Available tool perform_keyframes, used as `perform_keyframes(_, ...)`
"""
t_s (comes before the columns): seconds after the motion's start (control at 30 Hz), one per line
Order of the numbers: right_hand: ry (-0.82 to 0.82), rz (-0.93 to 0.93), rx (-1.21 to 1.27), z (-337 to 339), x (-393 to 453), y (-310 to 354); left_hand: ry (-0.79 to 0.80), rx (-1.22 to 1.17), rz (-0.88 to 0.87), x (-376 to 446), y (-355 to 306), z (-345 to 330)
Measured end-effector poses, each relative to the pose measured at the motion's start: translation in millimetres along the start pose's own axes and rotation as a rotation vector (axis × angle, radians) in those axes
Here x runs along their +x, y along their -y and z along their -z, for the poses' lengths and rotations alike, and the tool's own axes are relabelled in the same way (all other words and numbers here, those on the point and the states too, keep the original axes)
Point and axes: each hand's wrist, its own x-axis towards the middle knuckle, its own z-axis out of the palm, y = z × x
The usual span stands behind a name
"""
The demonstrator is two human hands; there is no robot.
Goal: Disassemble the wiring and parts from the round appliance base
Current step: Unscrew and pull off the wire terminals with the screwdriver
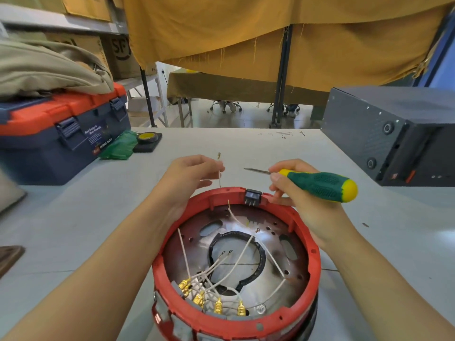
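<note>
The round appliance base (305, 232) has a red plastic rim and a metal plate inside, and it stands near the table's front edge. Several white wires (242, 253) cross its inside and end in gold spade connectors (218, 305) at the near side. A black rocker switch (252, 196) sits in the far rim. My left hand (194, 177) is beyond the far rim and pinches a thin white wire (219, 173) pulled upward, its terminal free at the top. My right hand (295, 190) holds a green and yellow screwdriver (320, 183) while its fingers rest on the rim beside the switch.
A blue and orange toolbox (61, 134) with folded cloth on top stands at the left. Beside it lie a green bag (120, 146) and a roll of yellow tape (145, 138) on a black pad. A black equipment case (394, 134) stands at the right.
</note>
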Motion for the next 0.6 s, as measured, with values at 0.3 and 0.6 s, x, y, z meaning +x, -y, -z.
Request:
perform_keyframes(0.3,-0.007,-0.007,-0.022,1,5,-7,-0.15,0.27,0.075,-3,10,71)
perform_keyframes(0.6,-0.025,-0.009,-0.019,-1,5,-4,-0.12,0.781,0.249,-7,43,104)
